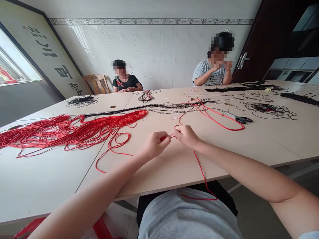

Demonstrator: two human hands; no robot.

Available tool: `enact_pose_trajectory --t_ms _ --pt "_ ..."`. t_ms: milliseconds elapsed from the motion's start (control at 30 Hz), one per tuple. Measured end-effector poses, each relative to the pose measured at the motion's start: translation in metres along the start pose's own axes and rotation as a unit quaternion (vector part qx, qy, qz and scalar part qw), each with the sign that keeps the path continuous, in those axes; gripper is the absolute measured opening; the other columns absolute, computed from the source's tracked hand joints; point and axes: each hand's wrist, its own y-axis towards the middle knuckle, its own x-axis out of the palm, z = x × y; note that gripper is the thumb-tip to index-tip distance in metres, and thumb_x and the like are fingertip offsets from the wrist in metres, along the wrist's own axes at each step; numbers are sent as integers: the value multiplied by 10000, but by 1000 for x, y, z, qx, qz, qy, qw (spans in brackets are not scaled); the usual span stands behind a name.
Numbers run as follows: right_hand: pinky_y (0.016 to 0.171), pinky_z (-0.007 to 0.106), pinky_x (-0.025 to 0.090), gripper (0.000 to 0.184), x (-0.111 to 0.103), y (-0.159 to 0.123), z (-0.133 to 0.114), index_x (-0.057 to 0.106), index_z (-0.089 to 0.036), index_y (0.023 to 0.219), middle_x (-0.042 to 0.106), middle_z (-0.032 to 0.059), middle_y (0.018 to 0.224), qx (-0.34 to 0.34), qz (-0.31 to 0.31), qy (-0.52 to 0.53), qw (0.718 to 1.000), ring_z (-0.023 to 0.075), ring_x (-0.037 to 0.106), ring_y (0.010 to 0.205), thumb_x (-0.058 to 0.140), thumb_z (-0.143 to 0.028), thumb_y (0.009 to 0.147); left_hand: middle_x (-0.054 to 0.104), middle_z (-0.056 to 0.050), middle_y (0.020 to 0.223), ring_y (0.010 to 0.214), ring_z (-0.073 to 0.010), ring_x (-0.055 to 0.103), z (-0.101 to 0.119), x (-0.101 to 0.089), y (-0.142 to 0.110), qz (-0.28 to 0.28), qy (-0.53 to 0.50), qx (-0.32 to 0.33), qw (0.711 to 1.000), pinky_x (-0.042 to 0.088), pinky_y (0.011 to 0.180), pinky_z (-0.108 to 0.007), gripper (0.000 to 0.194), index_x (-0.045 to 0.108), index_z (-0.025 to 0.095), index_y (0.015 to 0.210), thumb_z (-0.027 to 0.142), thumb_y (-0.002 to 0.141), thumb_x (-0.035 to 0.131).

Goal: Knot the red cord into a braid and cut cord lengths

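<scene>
From the left hand (157,144) and right hand (186,136), free room runs rightward along the near edge of the table (251,146). Leftward, a heap of red cord (62,132) stands in the way; ahead, a long black cord bundle (149,107) and scissors (239,118) obstruct reaching across.

Large dark brush-written Chinese characters are observed on a framed wall board (42,54). One character is read as "百"; the remainder are too obliquely viewed to be read reliably.
</scene>
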Motion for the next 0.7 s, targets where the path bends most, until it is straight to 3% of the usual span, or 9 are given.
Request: enact_pose_trajectory --t_ms 100,233,433,567,700 --pt "444 232 166 360 -1 -2 -1 269 -185 511 253 -48 443 -22 33 -12 999 72 244 424 387 -319 824 342 48 465 469 -69 293 0 -3 0 18 -15 -17 1000 270 474 -212 257 502 150 528 265 750 442" --pt "437 230 185 384 -3 -4 -6 246 -191 518 242 -49 442 -39 62 27 997 70 237 422 381 -343 844 392 43 466 448 -75 345 1 -10 0 20 -54 -63 996 292 452 -207 266 516 157 568 312 771 441" --pt "431 234 179 394 -5 -6 -9 225 -196 518 230 -49 434 -54 75 39 995 70 217 422 392 -331 848 397 43 475 457 -63 324 5 -12 -6 38 -12 -6 999 287 474 -207 280 513 148 560 286 793 440" --pt "431 232 180 405 -10 -10 -9 218 -193 527 215 -51 456 -70 67 64 993 67 211 435 397 -344 858 425 40 496 465 -62 344 10 -16 -13 -14 -76 -25 997 288 461 -199 311 543 146 631 366 823 437" --pt "434 233 187 422 -12 -15 -11 228 -187 515 224 -50 461 -86 89 78 989 66 224 438 414 -344 859 331 65 454 437 -58 286 13 -18 -14 -59 -175 -59 981 249 425 -190 312 531 151 677 398 837 428"
